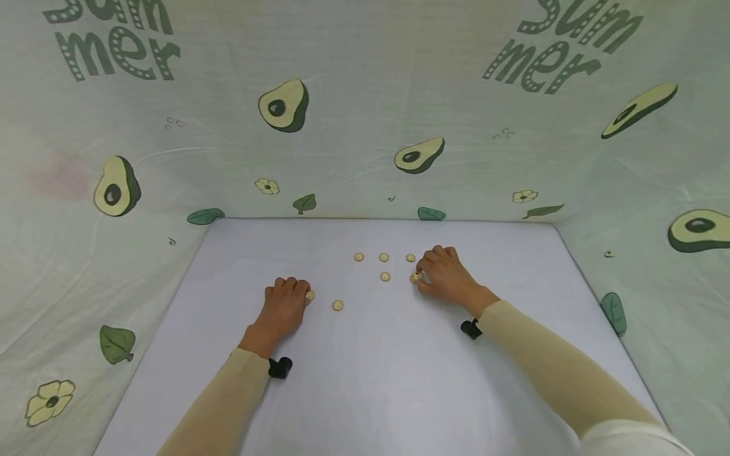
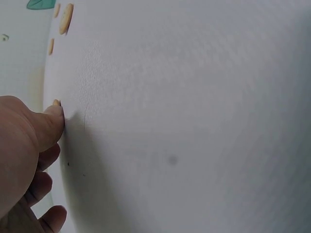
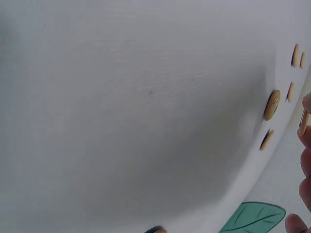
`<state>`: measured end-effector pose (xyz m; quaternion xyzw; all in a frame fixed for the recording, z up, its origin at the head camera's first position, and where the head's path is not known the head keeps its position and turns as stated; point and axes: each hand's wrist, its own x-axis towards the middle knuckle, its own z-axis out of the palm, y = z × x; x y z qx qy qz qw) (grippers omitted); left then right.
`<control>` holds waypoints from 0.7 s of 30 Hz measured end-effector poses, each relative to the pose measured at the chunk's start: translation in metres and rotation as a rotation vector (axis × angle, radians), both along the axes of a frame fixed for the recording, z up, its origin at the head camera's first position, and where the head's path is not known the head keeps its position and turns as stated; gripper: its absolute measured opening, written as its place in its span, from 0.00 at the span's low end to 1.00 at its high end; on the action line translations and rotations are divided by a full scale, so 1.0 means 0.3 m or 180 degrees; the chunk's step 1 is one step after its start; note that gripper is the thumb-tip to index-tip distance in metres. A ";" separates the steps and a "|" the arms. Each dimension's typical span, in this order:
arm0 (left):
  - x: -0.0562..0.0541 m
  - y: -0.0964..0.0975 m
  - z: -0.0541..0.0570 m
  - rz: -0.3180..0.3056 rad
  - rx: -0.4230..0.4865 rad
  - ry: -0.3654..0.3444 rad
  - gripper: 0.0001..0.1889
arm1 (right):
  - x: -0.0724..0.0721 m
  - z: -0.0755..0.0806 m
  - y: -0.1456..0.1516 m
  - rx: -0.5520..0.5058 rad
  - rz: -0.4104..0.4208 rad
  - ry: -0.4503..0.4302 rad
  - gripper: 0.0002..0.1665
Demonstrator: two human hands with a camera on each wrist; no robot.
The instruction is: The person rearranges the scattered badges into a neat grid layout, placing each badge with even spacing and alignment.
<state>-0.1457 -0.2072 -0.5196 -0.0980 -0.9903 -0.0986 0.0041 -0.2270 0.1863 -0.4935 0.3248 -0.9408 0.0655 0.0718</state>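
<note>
Small round wooden buttons lie on the white tabletop. My left hand is at the left of them, thumb and index finger pinching a button; in the left wrist view only a sliver of that button shows past the thumb tip. A loose button lies just right of this hand. My right hand pinches another button, seen edge-on in the right wrist view. It is held close over a button lying on the table, and the two overlap in the head view.
Several buttons form short rows between the hands, among them one at the back left, a middle button and a front button. A back-right button sits by the right fingertips. Printed cloth hangs behind the tabletop.
</note>
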 end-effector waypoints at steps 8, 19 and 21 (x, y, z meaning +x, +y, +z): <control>-0.001 -0.001 0.001 0.0010 -0.0009 -0.0026 0.09 | -0.019 0.000 -0.089 -0.0032 0.0130 0.0041 0.11; -0.005 -0.007 -0.001 -0.0002 0.0013 -0.0065 0.09 | -0.038 -0.005 -0.210 -0.0090 0.0250 -0.0059 0.12; -0.004 -0.007 0.000 0.0001 0.0019 -0.0060 0.09 | -0.041 -0.005 -0.233 -0.0106 0.0282 -0.0064 0.11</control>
